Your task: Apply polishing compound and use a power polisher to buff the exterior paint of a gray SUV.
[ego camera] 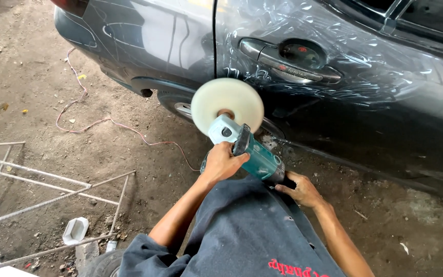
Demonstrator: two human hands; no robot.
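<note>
Item: teal electric polisher (255, 154) with round cream foam pad (227, 105). We close our left hand (223, 163) on its front grip; right hand (299, 189) wraps its rear. Dark grey car door (344, 92) just beyond the pad.

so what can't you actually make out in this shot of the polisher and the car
Head view, the only one:
- Rear grip of the polisher: covered by the right hand and the dark shirt.
- Face of the foam pad: turned away toward the car door.
- Side handle: wrapped by the left hand.
- Pink cable: its far end is too thin to trace.
</note>
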